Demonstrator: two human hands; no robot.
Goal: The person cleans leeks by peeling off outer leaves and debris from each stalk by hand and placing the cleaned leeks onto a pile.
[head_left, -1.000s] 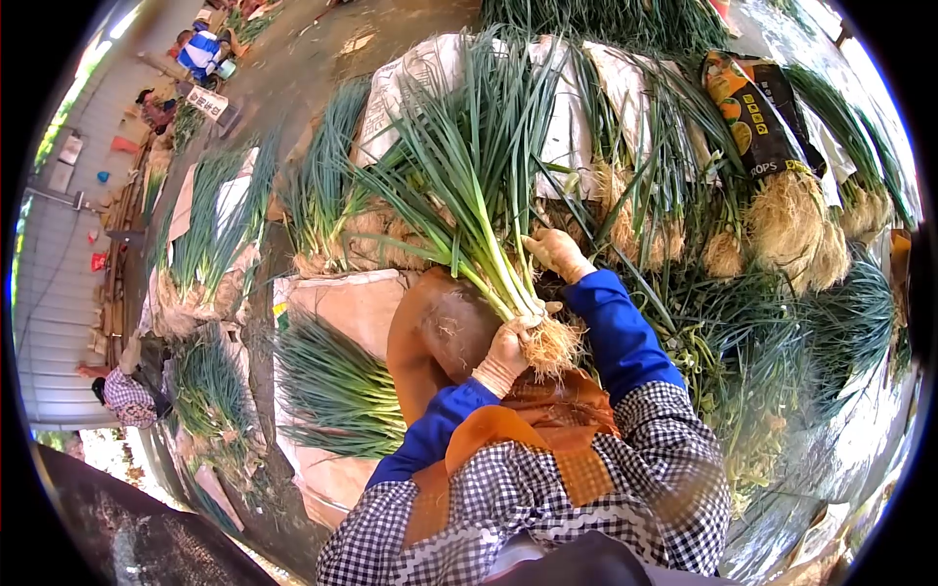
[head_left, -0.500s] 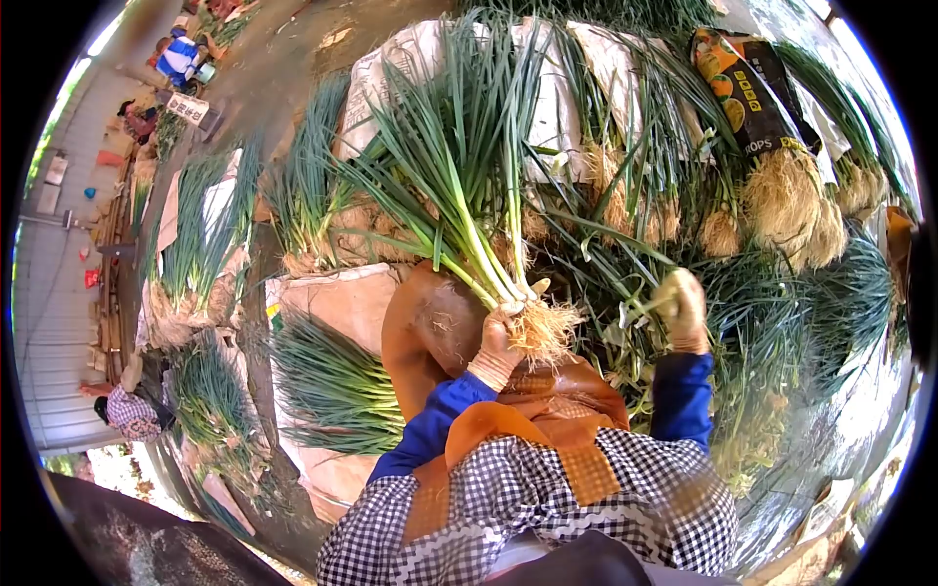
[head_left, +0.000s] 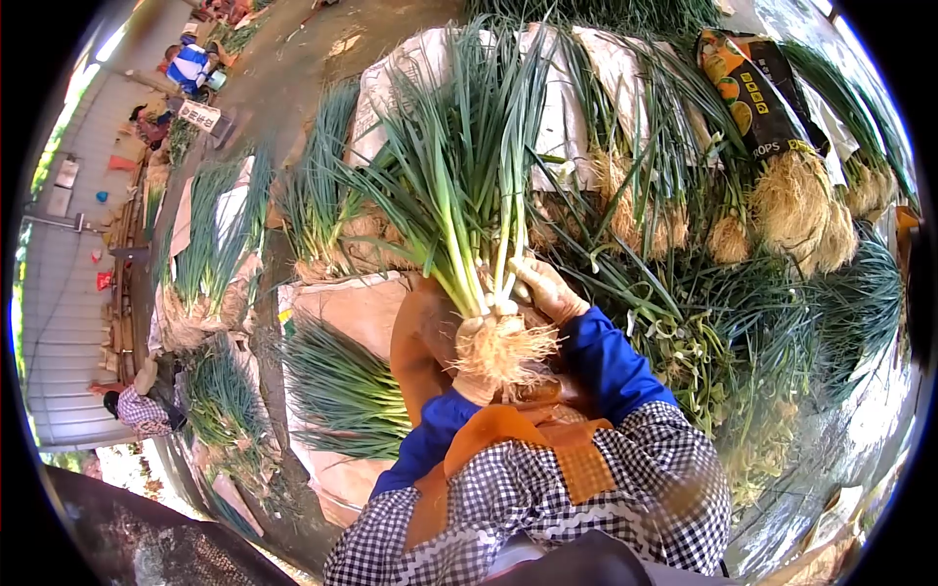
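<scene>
A bunch of green onions stands up in front of my lap, leaves pointing away from me and pale bushy roots toward me. My left hand is closed round the base of the bunch, partly hidden by the roots. From the right, my right hand reaches in with its fingers closed on the white stems just above the roots. Beside my left knee, trimmed green onions lie on a pale sack.
Ahead, more rooted green onions lie across white sacks, by a black and orange printed bag. Loose leaves and peelings cover the ground at my right. Another person works at the far left.
My right hand has come in from the right, where it held a pale strip away from the bunch, to the stems. The bunch has turned more upright, with its roots now facing me.
</scene>
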